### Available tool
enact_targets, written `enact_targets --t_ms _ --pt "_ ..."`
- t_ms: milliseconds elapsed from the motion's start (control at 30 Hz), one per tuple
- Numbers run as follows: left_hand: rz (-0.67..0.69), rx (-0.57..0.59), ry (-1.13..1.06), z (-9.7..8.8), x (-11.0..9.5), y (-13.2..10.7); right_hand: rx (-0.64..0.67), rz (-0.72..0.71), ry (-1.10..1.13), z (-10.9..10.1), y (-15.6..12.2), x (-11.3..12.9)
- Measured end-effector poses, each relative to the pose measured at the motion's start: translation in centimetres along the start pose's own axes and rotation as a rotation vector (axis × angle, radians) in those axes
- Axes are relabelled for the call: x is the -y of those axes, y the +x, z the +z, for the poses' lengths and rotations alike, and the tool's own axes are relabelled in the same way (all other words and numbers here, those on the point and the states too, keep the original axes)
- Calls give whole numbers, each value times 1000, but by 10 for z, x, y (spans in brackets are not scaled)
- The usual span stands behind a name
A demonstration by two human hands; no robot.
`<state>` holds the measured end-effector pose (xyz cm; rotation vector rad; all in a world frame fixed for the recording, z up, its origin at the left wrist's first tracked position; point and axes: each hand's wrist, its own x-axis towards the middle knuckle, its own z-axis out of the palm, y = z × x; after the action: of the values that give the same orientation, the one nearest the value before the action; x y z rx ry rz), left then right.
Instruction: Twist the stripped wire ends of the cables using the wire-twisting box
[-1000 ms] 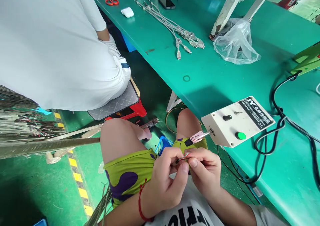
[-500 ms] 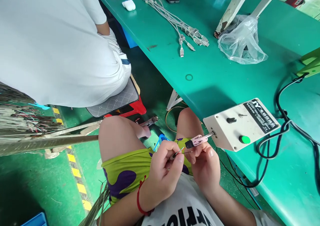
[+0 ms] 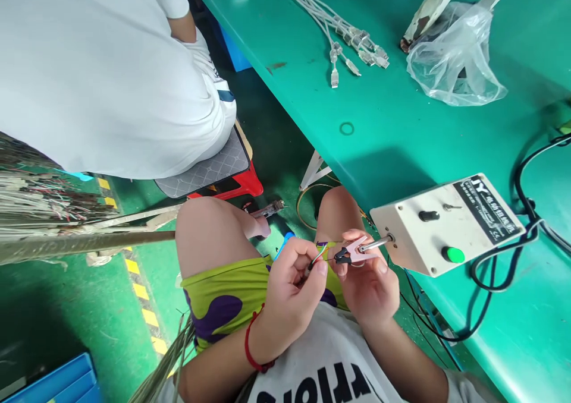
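My left hand [image 3: 297,281], with a red cord on its wrist, pinches the end of a dark-sheathed cable [image 3: 311,266]. Thin coloured wires [image 3: 320,253] stick out past its thumb and index finger, and a thin strand runs toward the clip. My right hand [image 3: 372,290] has its fingers closed around a pink clip [image 3: 355,249] with black jaw tips. That clip sits on a metal shaft [image 3: 377,243] coming out of a white control box [image 3: 413,236] with a green button. Whether the strand is between the jaws is hard to make out.
Several grey USB cables [image 3: 330,25] lie on the green table [image 3: 307,103], near a clear plastic bag [image 3: 459,64]. Black cords [image 3: 520,195] loop behind the box. A person in white [image 3: 120,82] sits at left on a stool [image 3: 205,165]. Bundled cables [image 3: 40,207] hang at far left.
My right hand's fingers have closed around the pink clip, which has turned and now shows its two arms. The coloured wires at my left fingertips show more clearly. The view has shifted slightly.
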<state>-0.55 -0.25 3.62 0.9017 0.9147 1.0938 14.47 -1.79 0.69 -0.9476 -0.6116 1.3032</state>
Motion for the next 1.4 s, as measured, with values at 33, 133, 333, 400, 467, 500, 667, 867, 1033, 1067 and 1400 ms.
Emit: enact_targets --t_ms 33,133,333,400,467,500,667,867,1033,1067,1400 --pt "-11 2 -3 0 0 0 -14 -25 -21 -1 0 -3" --pt "-45 -9 13 0 2 -1 -75 -77 -92 -5 1 -12" --pt "-73 -18 47 0 5 -3 -121 -80 -160 -14 1 -14" --pt "-81 -13 52 1 6 -3 -138 -74 -171 -15 0 -14" --pt "-79 -8 60 2 6 -3 -146 -60 -157 -15 0 -13" --pt "-74 -5 64 2 7 -3 -146 -52 -145 -15 -1 -13" --pt "-50 -15 80 2 8 -3 -150 -33 -129 -14 -2 -11" --pt "-33 1 87 2 8 -1 -150 -3 -152 -16 -2 -12" --pt "-1 30 76 0 8 -2 -53 4 -146 -19 -2 -14" --pt "-1 33 64 0 8 -3 -29 5 -145 -20 -3 -14" --pt "14 -9 46 -3 6 -7 45 90 -154 -27 -13 -22"
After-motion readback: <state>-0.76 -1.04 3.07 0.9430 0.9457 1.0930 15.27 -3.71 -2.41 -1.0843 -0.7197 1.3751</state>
